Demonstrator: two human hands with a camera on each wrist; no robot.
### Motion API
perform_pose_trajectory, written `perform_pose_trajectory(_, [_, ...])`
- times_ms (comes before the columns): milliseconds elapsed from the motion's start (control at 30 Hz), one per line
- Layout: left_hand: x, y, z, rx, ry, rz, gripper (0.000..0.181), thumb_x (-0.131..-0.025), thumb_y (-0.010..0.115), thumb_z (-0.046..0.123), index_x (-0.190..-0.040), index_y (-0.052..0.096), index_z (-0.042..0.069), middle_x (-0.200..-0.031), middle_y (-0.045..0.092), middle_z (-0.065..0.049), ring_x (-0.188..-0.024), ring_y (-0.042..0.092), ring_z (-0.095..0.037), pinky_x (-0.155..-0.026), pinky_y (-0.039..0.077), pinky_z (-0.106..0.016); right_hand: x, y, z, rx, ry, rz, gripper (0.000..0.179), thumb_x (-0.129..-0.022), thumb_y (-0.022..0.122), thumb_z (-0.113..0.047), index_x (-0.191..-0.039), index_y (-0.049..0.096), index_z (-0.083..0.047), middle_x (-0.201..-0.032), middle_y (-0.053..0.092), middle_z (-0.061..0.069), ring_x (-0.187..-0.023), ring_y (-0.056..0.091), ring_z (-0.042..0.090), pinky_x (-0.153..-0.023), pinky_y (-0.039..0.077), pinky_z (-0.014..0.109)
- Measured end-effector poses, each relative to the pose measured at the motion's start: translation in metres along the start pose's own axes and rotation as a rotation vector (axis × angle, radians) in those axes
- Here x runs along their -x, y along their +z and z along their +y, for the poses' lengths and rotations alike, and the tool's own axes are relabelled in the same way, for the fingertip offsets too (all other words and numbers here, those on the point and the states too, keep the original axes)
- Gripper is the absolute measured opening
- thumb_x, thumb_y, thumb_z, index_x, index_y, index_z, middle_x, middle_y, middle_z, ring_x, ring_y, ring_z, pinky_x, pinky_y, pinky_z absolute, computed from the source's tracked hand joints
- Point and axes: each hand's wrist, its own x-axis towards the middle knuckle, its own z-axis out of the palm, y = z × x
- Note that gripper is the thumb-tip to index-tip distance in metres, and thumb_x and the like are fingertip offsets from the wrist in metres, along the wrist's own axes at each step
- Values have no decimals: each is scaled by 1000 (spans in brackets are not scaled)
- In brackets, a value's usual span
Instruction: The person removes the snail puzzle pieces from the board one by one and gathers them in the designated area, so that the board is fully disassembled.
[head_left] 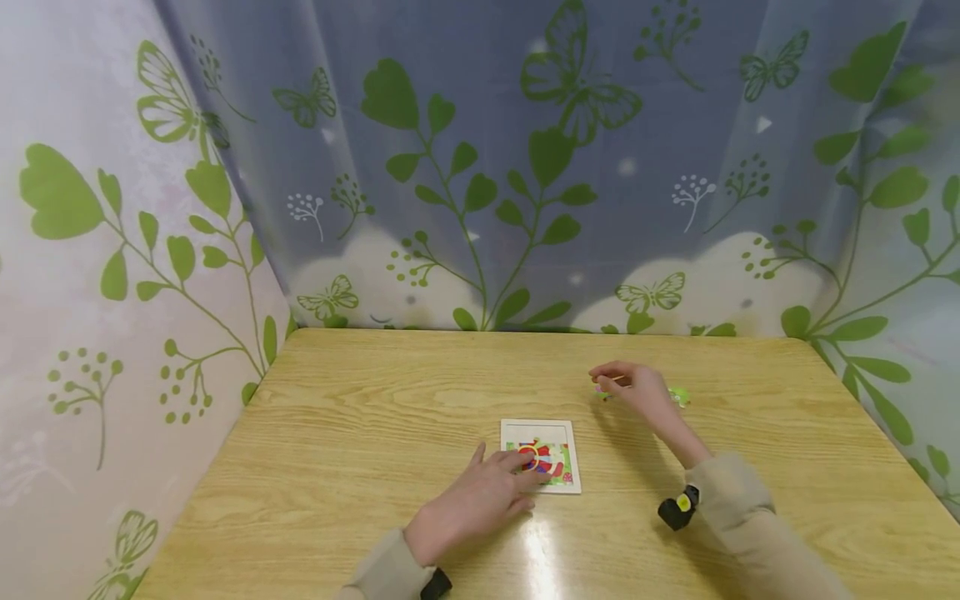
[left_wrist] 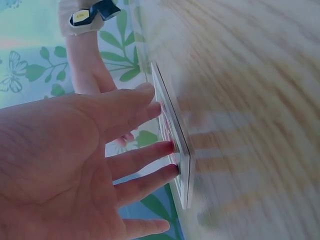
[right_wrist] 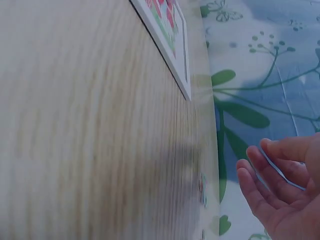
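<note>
A small jigsaw board (head_left: pixel 537 432) with a white frame lies on the table in front of me. Bright red, green and blue pieces cover its nearer part, while a pale strip shows along the far side. My left hand (head_left: pixel 483 497) has its fingers spread, with fingertips resting on the picture; the left wrist view shows them at the board's face. Farther back on the right, my right hand (head_left: pixel 643 393) hovers with loosely bent fingers and nothing between them. Below it lie a small colourful piece (head_left: pixel 603 396), partly hidden by the fingers, and a green piece (head_left: pixel 680 397).
The wood-grain table (head_left: pixel 360 417) reaches back to a blue curtain (head_left: pixel 480 167) printed with leaves and butterflies. Pale printed cloth (head_left: pixel 135 317) hangs at the left side, with more at the right. Each wrist wears a dark strapped device (head_left: pixel 677 508).
</note>
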Motion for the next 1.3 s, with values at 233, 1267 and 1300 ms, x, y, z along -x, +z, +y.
perform_pose_trajectory(233, [0,0,3,-26,-18,-12,43,-101,61,34,-144,59,30,-153,50,-6,-140,48,-28,-115,32,-63,12,14,-14,-21,-80,-58,20,-100,64,-12,-114,74,-1,-106,76,14,-90,72,28,-75,60,35])
perform_pose_trajectory(1267, [0,6,3,-19,-9,-19,46,-102,59,36,-147,56,26,-156,46,1,-144,43,-24,-114,30,-67,48,48,-29,54,-91,-193,12,-95,68,-7,-102,78,-9,-100,77,6,-83,69,15,-73,58,27])
perform_pose_trajectory(1300, [0,6,3,-21,-8,-18,46,-102,59,36,-147,55,26,-156,46,1,-144,43,-24,-114,30,-67,48,48,-29,47,-93,-193,12,-95,68,-7,-102,78,-9,-101,77,6,-84,69,15,-74,58,27])
